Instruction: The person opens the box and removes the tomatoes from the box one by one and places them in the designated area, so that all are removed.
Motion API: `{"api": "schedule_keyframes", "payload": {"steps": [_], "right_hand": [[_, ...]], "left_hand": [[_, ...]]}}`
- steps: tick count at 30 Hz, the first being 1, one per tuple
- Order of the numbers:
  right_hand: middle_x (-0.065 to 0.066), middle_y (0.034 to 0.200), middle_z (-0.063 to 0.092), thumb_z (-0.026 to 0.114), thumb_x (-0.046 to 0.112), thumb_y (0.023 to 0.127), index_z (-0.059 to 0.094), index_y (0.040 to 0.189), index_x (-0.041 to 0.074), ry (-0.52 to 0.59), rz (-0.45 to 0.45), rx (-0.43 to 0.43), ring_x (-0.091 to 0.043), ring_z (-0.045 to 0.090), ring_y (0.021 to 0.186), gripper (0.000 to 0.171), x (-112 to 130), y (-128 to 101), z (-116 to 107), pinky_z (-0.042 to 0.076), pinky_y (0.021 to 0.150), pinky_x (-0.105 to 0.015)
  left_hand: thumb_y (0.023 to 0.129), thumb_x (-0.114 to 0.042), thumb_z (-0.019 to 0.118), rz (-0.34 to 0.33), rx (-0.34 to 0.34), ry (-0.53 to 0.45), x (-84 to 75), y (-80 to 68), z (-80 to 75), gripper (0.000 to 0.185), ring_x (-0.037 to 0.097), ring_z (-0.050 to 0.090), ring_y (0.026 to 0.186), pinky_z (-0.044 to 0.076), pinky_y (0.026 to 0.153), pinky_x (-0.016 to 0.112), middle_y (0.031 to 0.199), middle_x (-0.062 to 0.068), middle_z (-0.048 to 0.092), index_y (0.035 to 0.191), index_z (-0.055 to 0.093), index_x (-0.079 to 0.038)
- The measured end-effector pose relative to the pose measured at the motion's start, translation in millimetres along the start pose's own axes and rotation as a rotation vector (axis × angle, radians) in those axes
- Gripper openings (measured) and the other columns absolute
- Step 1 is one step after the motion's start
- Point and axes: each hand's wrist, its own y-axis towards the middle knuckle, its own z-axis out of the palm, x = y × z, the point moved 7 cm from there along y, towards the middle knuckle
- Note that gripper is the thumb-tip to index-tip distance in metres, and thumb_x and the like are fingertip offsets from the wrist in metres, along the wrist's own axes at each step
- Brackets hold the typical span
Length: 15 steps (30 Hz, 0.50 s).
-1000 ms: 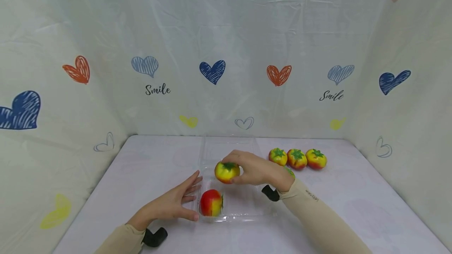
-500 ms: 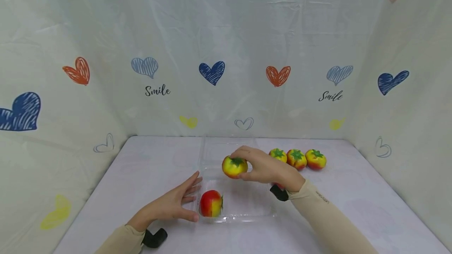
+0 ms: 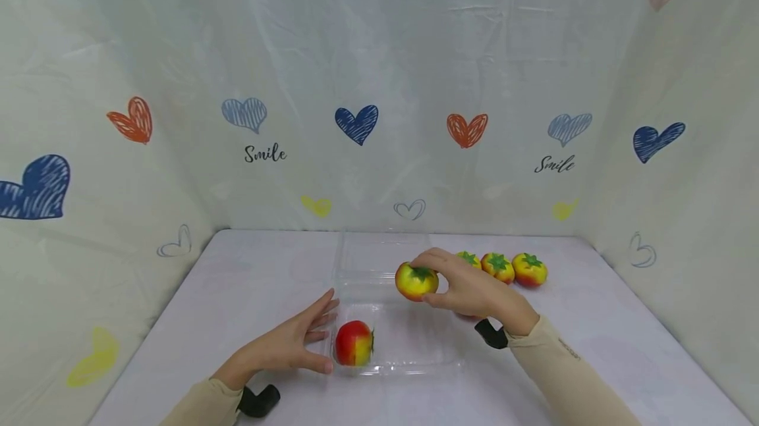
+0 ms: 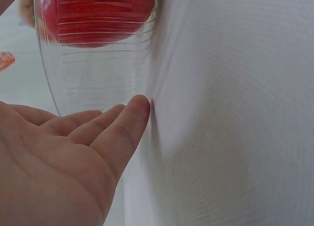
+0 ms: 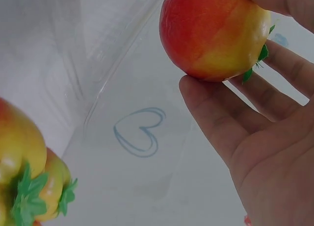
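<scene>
In the head view my right hand (image 3: 474, 284) holds a red-and-yellow persimmon (image 3: 416, 282) between thumb and fingertips, above the clear plastic clamshell box (image 3: 409, 369). In the right wrist view the held persimmon (image 5: 211, 35) shows its green leafy cap toward the palm. A second persimmon (image 3: 354, 343) lies on its side in the box's front left corner. Beside the box's left wall my left hand (image 3: 284, 345) rests with fingers spread and thumb out. In the left wrist view the fingers of my left hand (image 4: 73, 152) are at the ribbed clear wall.
Several persimmons (image 3: 530, 270) stand at the back right of the white table (image 3: 599, 347), partly hidden behind my right hand. The box's lid (image 3: 382, 255) lies back behind its base. A white curtain (image 3: 415, 70) printed with hearts rises behind the table.
My right hand has moved to the right with the persimmon, from the box's middle toward its back right. My left hand and the persimmon in the front corner have stayed put.
</scene>
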Motion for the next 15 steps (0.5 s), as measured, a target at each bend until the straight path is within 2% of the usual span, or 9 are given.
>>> {"api": "schedule_keyframes", "payload": {"steps": [8,15], "right_hand": [[0.007,0.128,0.052,0.074,0.024,0.083,0.056,0.127,0.019,-0.076,-0.051,-0.062,-0.014,0.051,0.113,0.047,-4,-15,-4,0.046,0.099,-0.040],[0.008,0.127,0.052,0.074,0.022,0.082,0.056,0.126,0.020,-0.104,-0.060,-0.113,-0.011,0.051,0.110,0.047,-10,-30,-7,0.049,0.095,-0.037]], "left_hand": [[0.078,-0.026,0.080,-0.031,-0.012,0.014,-0.4,-2.3,0.3,0.111,0.038,0.035,0.135,0.040,0.103,0.041,0.157,0.019,0.017,0.154,0.000,-0.010],[0.078,-0.029,0.079,-0.036,-0.014,0.016,0.3,-1.6,1.4,0.111,0.039,0.037,0.134,0.041,0.103,0.043,0.156,0.019,0.017,0.154,0.001,-0.011]]}}
